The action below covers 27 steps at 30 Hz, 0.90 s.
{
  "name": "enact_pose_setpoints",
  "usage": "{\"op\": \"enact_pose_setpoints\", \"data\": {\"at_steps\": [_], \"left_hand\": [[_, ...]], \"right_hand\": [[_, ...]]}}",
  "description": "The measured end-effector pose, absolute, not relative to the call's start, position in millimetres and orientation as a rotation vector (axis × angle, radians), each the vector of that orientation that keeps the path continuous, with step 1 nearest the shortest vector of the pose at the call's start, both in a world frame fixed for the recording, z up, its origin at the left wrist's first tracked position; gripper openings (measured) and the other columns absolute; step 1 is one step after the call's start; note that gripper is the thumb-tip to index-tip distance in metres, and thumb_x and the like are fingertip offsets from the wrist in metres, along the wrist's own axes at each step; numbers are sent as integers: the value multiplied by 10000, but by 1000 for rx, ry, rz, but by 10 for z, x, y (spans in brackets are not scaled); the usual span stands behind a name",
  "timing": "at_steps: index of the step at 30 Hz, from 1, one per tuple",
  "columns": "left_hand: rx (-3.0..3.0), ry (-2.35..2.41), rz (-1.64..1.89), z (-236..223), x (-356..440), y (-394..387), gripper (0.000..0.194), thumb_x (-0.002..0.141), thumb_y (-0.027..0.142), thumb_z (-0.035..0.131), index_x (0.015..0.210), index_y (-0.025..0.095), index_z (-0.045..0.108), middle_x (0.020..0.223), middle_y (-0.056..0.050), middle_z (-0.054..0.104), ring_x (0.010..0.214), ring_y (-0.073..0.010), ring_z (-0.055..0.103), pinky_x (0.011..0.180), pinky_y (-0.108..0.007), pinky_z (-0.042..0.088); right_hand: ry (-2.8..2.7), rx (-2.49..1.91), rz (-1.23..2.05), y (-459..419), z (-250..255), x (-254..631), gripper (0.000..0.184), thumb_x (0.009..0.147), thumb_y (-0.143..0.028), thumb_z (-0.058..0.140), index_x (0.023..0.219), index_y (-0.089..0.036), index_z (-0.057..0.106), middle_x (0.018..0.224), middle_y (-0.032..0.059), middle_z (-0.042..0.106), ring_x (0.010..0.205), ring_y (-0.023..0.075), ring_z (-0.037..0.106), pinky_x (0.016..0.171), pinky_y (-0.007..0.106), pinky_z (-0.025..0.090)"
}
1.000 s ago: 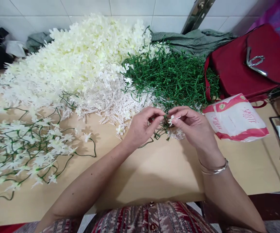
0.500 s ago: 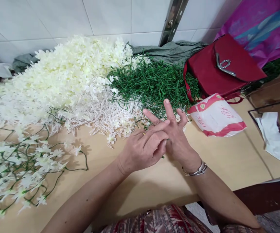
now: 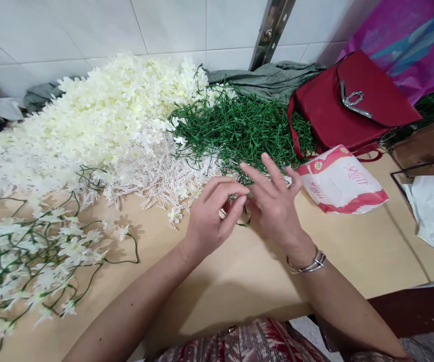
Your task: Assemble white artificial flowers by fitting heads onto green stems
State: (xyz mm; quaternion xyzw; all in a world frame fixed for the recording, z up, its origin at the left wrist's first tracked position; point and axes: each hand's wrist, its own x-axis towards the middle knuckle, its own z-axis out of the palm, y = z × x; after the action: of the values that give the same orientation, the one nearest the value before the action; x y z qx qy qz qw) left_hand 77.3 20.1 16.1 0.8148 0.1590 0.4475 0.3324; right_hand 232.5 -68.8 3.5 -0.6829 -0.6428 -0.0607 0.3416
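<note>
My left hand point(image 3: 215, 213) is closed in a pinch, thumb and forefinger tips meeting beside my right hand. A thin green stem point(image 3: 247, 219) shows just below the fingertips; most of it is hidden. My right hand point(image 3: 279, 208) wears a silver bangle and has its outer fingers fanned out. Its thumb and forefinger are bent in towards the left fingertips, and what they grip is covered. Beyond the hands lie a heap of green plastic stems point(image 3: 243, 125) and a large pile of white artificial flowers point(image 3: 115, 105) with thin white stalks point(image 3: 164, 173) at its front.
Flowers on green stems point(image 3: 43, 256) spread over the table's left side. To the right are a pink-and-white tissue pack point(image 3: 343, 181), a red bag point(image 3: 356, 105), crumpled white paper point(image 3: 430, 213) and a cardboard box point(image 3: 428, 141). A tiled wall point(image 3: 175, 25) stands behind.
The white flower seen at my right fingertips is no longer visible. My right outer fingers have spread; my left hand crossed over the right, then drew back left. The view has shifted.
</note>
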Motion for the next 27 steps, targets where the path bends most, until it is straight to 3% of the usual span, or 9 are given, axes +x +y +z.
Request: {"op": "enact_pose_setpoints", "data": {"at_steps": [3, 6, 11, 16, 22, 27], "left_hand": [[1914, 524, 1026, 81, 776, 291, 94, 1030, 272, 661, 1051, 201, 718, 926, -31, 740, 733, -110, 643, 665, -232, 545], [1754, 565, 921, 4, 787, 316, 151, 1009, 338, 700, 1025, 198, 753, 863, -22, 730, 701, -109, 632, 665, -243, 545], [1694, 523, 896, -2, 804, 299, 140, 985, 333, 738, 998, 200, 780, 871, -25, 770, 703, -108, 645, 658, -244, 549], [1721, 500, 912, 19, 814, 298, 136, 977, 339, 754, 980, 208, 792, 853, -16, 782, 688, -107, 647, 656, -244, 553], [1760, 503, 916, 6, 815, 283, 140, 982, 342, 747, 979, 210, 792, 859, -17, 785, 713, -111, 668, 667, -241, 556], [1792, 494, 946, 9, 807, 279, 101, 978, 291, 745, 971, 196, 778, 833, -13, 777, 697, -107, 666, 655, -229, 545]], "right_hand": [[-1280, -1616, 151, -686, 106, 2425, 60, 995, -302, 694, 941, -286, 716, 1258, 51, 788, 1317, 302, 664, 1175, 564, 422], [-1038, -1421, 592, -697, 145, 2469, 98, 969, -383, 739, 926, -295, 728, 1166, 37, 788, 1125, 245, 709, 1016, 445, 541], [-925, -1304, 845, -708, 123, 2454, 117, 944, -407, 789, 892, -306, 763, 1162, 5, 781, 1028, 194, 687, 946, 365, 538], [-881, -1310, 879, -696, 105, 2442, 157, 916, -458, 816, 881, -311, 771, 1153, 11, 777, 1091, 209, 694, 994, 383, 549], [-890, -1338, 889, -685, 76, 2444, 191, 904, -482, 824, 859, -303, 775, 1122, 22, 771, 998, 201, 700, 913, 373, 577], [-903, -1370, 856, -685, 53, 2451, 172, 908, -444, 823, 872, -286, 765, 1112, 25, 773, 1021, 196, 714, 946, 367, 573]]}}
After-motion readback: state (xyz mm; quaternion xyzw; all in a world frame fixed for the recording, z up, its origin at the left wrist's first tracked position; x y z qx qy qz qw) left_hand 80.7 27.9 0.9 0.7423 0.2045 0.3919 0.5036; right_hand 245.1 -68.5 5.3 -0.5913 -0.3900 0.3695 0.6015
